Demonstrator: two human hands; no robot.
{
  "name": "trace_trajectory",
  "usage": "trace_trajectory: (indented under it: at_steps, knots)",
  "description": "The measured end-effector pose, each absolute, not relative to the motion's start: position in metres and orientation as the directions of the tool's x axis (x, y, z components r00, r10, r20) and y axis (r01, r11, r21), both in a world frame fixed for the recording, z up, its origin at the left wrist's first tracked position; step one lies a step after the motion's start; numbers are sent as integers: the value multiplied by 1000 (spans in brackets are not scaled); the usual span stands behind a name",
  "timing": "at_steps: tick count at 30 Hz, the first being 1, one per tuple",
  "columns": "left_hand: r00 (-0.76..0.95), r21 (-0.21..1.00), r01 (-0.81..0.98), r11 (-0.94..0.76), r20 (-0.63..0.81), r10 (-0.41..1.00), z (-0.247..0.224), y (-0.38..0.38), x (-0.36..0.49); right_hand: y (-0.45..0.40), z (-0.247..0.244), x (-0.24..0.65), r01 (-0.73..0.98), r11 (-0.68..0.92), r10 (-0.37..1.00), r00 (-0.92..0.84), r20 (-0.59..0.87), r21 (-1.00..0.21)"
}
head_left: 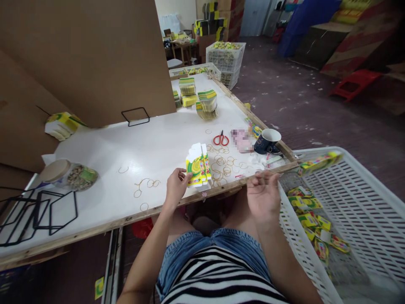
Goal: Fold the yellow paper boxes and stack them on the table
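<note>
My left hand (176,186) grips a few flat, unfolded yellow-and-green cartons (196,168) with white end flaps, held over the table's front edge. Palm up and fingers loosely bent, my right hand (264,195) is open and holds nothing, between the table edge and a white plastic basket (376,185). A blurred yellow carton (320,164) appears in the air above the basket's near left side. Several folded yellow cartons (311,217) lie inside the basket. Loose rubber bands (225,171) are scattered right of the held cartons.
Red-handled scissors (220,139), a dark mug (267,141) and carton stacks (207,103) occupy the white table (104,145). A lidded jar (81,176) and black wire frames (55,211) sit left. Cardboard (95,59) walls the far side; a red stool (354,84) stands on the floor.
</note>
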State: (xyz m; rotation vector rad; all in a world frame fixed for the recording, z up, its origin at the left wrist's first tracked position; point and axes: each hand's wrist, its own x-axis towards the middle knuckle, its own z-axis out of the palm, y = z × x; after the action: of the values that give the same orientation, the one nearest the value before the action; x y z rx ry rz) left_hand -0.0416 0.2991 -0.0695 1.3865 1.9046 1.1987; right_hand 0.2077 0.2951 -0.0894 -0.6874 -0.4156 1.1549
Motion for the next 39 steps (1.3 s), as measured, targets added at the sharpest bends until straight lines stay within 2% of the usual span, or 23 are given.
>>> trace_trajectory:
  at_steps: [4, 9, 12, 15, 17, 20, 22, 25, 27, 30, 33, 36, 39]
  knots:
    - [-340, 881, 467, 77, 99, 935, -72, 294, -39, 283, -81, 184, -708, 127, 970, 236, -64, -694]
    - [-328, 853, 512, 106, 80, 941, -70, 286, -39, 277, -72, 161, -518, 53, 993, 121, -11, -854]
    - [-288, 845, 520, 123, 38, 957, -65, 282, -39, 275, -71, 154, -415, 33, 998, 60, 8, -909]
    - [-264, 858, 507, 86, 59, 963, -52, 269, -34, 271, -70, 153, -284, 121, 992, 67, 106, -951]
    - [-218, 861, 508, 2, 127, 968, -42, 255, -29, 269, -68, 153, -158, 262, 965, 43, 258, -952]
    - [-91, 843, 519, -143, 221, 971, -32, 233, -22, 269, -63, 151, -6, 483, 872, -90, 482, -876]
    - [-35, 831, 522, -192, 245, 969, -31, 222, -20, 271, -61, 148, 26, 547, 828, -167, 535, -837]
    - [-11, 849, 493, -187, 222, 975, -31, 214, -19, 272, -60, 144, 11, 540, 829, -183, 529, -842]
    - [0, 907, 395, -149, 162, 987, -32, 214, -18, 271, -60, 141, -32, 511, 848, -144, 510, -859]
    - [86, 996, 79, -49, 42, 995, -36, 218, -14, 266, -60, 138, -127, 466, 866, -137, 481, -875]
    - [206, 976, -201, 81, -39, 978, -43, 223, -7, 260, -61, 135, -195, 435, 866, -177, 467, -879]
    - [222, 936, -308, 168, -101, 970, -50, 225, -4, 255, -62, 133, -234, 408, 875, -176, 452, -882]
    - [133, 920, -359, 158, -117, 984, -53, 225, -2, 253, -65, 133, -260, 402, 903, -49, 427, -878]
